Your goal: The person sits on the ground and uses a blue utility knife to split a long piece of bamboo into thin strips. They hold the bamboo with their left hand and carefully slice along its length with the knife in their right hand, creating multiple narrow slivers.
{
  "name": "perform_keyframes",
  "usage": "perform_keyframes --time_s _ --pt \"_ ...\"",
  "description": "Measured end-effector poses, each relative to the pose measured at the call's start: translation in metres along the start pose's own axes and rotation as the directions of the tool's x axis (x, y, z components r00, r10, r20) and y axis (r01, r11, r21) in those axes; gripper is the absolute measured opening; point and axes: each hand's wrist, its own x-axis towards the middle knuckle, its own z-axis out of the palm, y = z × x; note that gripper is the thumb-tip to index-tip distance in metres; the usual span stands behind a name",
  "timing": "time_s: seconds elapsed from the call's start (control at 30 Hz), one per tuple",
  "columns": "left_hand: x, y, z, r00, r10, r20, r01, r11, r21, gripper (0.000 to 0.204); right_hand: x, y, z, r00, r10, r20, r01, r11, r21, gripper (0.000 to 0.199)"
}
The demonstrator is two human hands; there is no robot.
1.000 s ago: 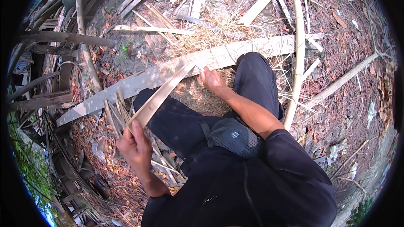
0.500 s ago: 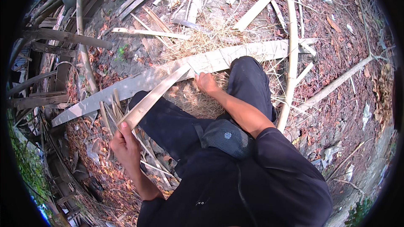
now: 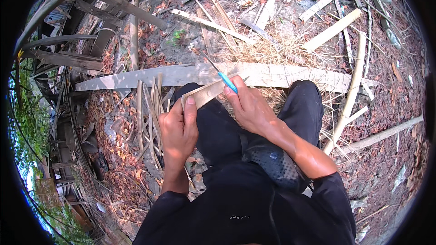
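My left hand [image 3: 178,127] grips one end of a pale flat slat [image 3: 206,95], wood or split bamboo, with the thumb along its upper face. The slat slants up to the right across a long board [image 3: 277,76]. My right hand [image 3: 250,109] is closed around a tool with a bright blue handle [image 3: 227,82]. From the handle a thin dark shaft points up and left; its exact kind is unclear. The right fingers are at the slat's far end, partly covering it. Both hands are above my dark-trousered knees, which stand at the board's near edge.
Straw-like shavings [image 3: 284,52] lie beyond the board. A pale pole [image 3: 352,86] crosses its right part, and a thick pale stick [image 3: 331,31] lies farther off. Thin strips [image 3: 150,122] lean at the left, near stacked old timber [image 3: 68,59]. Dry leaves cover the ground.
My hands have come closer together, and the slat appears shorter in view. The right hand has raised the blue-handled tool into plain sight. The whole view has swung, shifting the surroundings rightward.
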Motion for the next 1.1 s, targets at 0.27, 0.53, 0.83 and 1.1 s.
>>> perform_keyframes --time_s 0.27,0.53,0.83,1.1 --pt "0.001 0.03 0.001 0.995 -0.034 0.093 0.032 0.999 0.024 0.031 -0.032 -0.021 0.005 0.969 -0.234 -0.081 0.22 0.964 -0.15 0.02" --pt "0.023 0.018 -0.005 0.994 0.108 0.0 -0.107 0.983 0.149 0.048 -0.039 0.144 -0.003 0.982 0.181 -0.056 -0.185 0.85 -0.493 0.027" --pt "0.006 0.026 -0.003 0.987 0.127 0.096 -0.136 0.986 0.092 0.027 -0.039 -0.052 -0.025 0.994 -0.112 0.007 0.112 0.994 -0.016 0.026" --pt "-0.001 0.024 -0.007 0.976 0.172 0.133 -0.193 0.968 0.16 0.024 -0.047 0.021 -0.008 0.997 0.002 -0.073 -0.025 0.947 -0.32 0.02"
